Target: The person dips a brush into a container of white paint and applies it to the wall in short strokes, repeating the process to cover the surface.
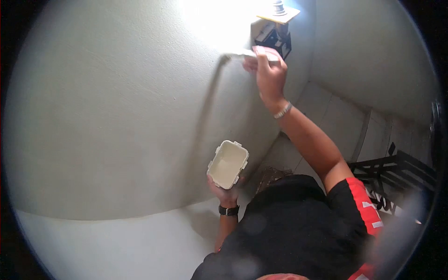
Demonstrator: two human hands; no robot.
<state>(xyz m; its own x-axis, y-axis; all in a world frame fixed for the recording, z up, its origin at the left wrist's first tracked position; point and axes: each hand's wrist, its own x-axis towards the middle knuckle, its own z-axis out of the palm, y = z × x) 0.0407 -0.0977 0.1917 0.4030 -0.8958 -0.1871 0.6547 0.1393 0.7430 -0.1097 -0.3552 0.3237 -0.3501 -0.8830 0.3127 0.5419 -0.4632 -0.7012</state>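
Note:
My left hand (218, 189) grips a white plastic tub (228, 164) from underneath and the side. Cream-coloured liquid that looks like paint covers the inside of the tub, and tabs stick out along its rim. Raised high, my right hand (269, 60) is closed around a paintbrush (241, 53). The brush tip is at the grey wall (116, 102), close to a bright glare; whether it touches is hard to tell. An arm shadow runs down the wall below the brush.
A lit lamp on a yellowish plate (282, 16) with a dark box fitting (273, 39) is just above my right hand. A black metal railing (396, 170) stands at the right. Lower left, the wall meets a white surface (116, 242).

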